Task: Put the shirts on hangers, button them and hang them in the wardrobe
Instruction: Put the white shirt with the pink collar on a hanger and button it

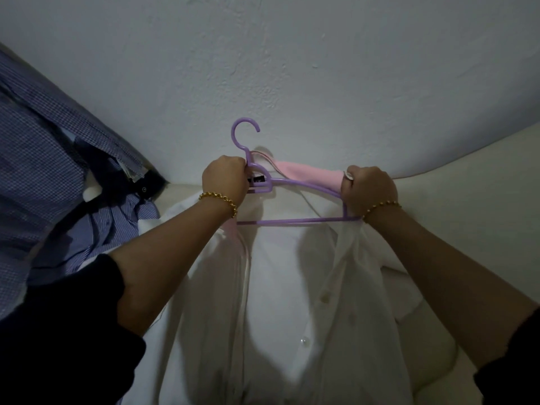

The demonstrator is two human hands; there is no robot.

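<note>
While left hand [225, 179] grips hanger [295, 221] — blue shirts [43, 159] (crumpled) lie beside.

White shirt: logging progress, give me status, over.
Left hand grips purple hanger below hook; right hand grips hanger end with collar. White shirt draped on, front unbuttoned. Blue shirts heaped left, clear.

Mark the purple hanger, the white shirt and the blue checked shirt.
purple hanger [292, 221]: head view, bottom bar.
white shirt [274, 302]: head view, inside of back panel.
blue checked shirt [38, 159]: head view, its body fabric.
</note>
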